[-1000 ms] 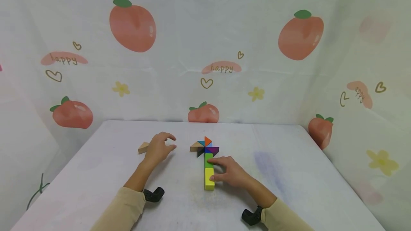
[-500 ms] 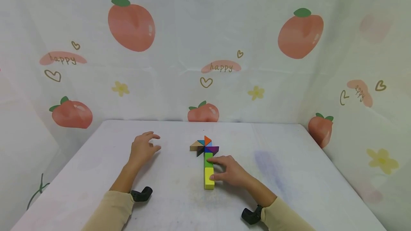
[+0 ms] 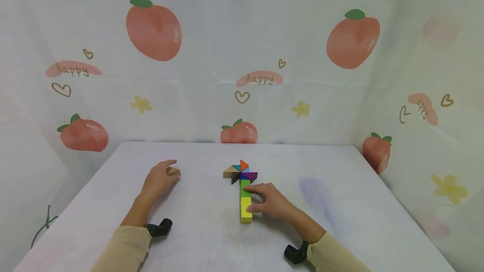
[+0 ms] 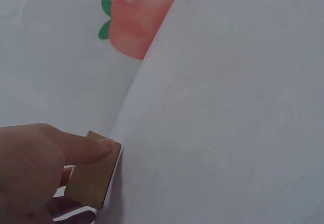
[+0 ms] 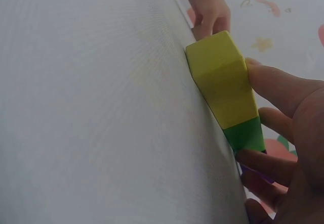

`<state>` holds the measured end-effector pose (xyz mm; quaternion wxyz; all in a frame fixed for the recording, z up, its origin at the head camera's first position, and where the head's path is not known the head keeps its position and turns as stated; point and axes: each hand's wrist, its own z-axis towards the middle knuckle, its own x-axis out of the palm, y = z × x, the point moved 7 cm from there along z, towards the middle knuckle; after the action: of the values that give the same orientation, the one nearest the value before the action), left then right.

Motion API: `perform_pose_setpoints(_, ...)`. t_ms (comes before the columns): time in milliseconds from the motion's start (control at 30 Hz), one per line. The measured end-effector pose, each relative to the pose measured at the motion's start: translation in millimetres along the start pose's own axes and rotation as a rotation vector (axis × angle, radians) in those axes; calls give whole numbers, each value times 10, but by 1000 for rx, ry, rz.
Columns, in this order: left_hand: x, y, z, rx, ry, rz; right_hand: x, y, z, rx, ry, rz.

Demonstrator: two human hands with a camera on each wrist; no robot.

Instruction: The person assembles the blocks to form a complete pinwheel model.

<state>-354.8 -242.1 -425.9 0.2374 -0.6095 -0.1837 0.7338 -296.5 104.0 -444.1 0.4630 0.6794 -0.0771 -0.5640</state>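
In the head view my left hand (image 3: 158, 179), at the left of the table, pinches a natural-wood triangular block (image 3: 174, 171). The left wrist view shows the thumb on that block's face and fingers behind it. Mid-table, my right hand (image 3: 275, 201) rests against a column of blocks: its index finger touches the green block (image 3: 245, 188) and its thumb the yellow block (image 3: 246, 210). Beyond the green block lies a pinwheel of small triangular blocks, including an orange one (image 3: 243, 165), a purple one (image 3: 251, 176), a wooden one (image 3: 230, 172) and a black one (image 3: 236, 177).
The white table (image 3: 340, 205) has a faint bluish smudge right of the blocks. A white curtain (image 3: 211, 45) printed with peaches hangs behind and beside it. Both wrists carry black devices, one at the left wrist (image 3: 160, 228).
My left hand has moved left, away from the pinwheel, to the wooden triangular block and now pinches it. The right hand stays against the green and yellow blocks.
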Motion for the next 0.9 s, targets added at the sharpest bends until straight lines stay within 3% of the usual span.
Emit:
perform_pose_setpoints(433,-57,-4,-29,-1,-77,3,-8,6,-2,-17,-16,-6)
perform_pose_setpoints(900,-37,-336,-112,112,-130,-22,-2,3,-6,-3,-8,-16)
